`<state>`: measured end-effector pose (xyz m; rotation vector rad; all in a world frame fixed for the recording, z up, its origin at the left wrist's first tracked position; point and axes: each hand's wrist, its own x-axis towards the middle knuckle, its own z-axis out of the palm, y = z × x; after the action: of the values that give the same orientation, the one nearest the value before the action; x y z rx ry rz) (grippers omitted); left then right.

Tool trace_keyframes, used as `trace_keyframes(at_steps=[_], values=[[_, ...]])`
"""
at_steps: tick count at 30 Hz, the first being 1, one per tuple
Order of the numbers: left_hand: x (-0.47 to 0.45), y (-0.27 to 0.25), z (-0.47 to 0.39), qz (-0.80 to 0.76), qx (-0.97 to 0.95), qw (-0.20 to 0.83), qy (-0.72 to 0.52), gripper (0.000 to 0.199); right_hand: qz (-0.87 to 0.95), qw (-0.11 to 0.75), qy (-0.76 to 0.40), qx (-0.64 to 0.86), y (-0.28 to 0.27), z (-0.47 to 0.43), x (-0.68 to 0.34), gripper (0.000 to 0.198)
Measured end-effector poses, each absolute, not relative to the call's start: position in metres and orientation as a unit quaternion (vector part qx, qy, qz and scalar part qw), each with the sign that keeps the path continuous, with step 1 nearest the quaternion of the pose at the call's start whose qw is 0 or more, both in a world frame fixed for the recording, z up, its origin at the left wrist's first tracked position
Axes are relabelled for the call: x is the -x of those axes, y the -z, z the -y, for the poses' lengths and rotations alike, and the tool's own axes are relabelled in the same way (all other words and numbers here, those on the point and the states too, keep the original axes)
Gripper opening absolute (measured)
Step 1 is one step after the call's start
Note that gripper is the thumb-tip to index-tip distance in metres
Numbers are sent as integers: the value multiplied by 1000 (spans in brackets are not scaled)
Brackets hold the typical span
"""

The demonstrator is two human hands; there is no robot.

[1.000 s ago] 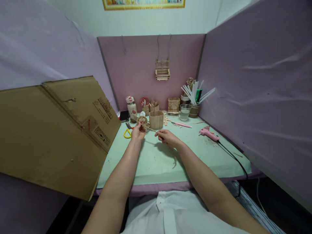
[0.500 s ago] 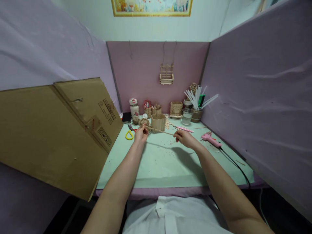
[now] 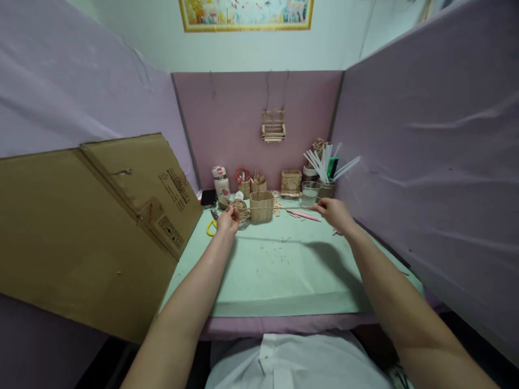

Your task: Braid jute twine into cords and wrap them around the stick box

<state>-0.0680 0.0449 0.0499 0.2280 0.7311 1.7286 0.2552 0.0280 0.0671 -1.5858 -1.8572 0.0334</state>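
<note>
A length of twine (image 3: pixel 284 208) is stretched nearly level between my two hands, above the table. My left hand (image 3: pixel 229 219) is closed on the twine beside the coiled twine ball (image 3: pixel 243 212). At the other end my right hand (image 3: pixel 330 212) pinches the twine, over the right part of the table. Behind the taut strand stands a small craft-stick box (image 3: pixel 261 209), upright and close to the twine ball. Scissors with a yellow handle (image 3: pixel 211 228) lie left of my left hand, partly hidden by it.
A pink pen-like tool (image 3: pixel 305 215) and loose sticks lie behind the strand. A clear cup (image 3: pixel 310 193), a holder of white glue sticks (image 3: pixel 324 165) and a white bottle (image 3: pixel 221 182) line the back. Cardboard (image 3: pixel 133 227) leans at left. A stick swing (image 3: pixel 274 127) hangs behind.
My right hand has moved right and slightly up, drawing out a longer strand of twine. My left hand stays by the ball, and the view has shifted slightly.
</note>
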Motion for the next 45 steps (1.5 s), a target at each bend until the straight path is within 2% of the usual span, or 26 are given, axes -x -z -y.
trace_keyframes(at_steps=[5, 10, 18, 22, 26, 31, 36, 38, 42, 45], values=[[71, -77, -75, -312, -92, 576, -750, 22, 698, 372, 11, 612, -84, -87, -248, 25], [83, -94, -122, -297, -70, 595, -743, 18, 662, 364, -7, 655, -78, -146, -222, 24], [94, -63, -165, -313, -41, 578, -752, 17, 632, 309, -41, 710, -52, -192, -190, 27], [97, -46, -169, -313, -47, 576, -754, 16, 633, 305, -56, 709, -39, -193, -191, 25], [98, -36, -162, -309, -76, 566, -761, 13, 646, 339, -74, 680, -27, -181, -197, 27], [98, -26, -135, -308, -98, 557, -765, 21, 646, 377, -114, 654, -24, -154, -199, 27], [89, -15, -105, -301, -130, 552, -766, 21, 652, 388, -114, 641, -28, -128, -191, 22], [78, -12, -96, -299, -133, 549, -769, 20, 645, 401, -169, 628, -26, -119, -180, 20], [54, -9, -83, -287, -166, 542, -772, 14, 578, 454, -362, 574, -16, -109, -154, 14], [41, -6, -75, -284, -192, 547, -764, 9, 543, 481, -417, 547, -9, -106, -143, 13]])
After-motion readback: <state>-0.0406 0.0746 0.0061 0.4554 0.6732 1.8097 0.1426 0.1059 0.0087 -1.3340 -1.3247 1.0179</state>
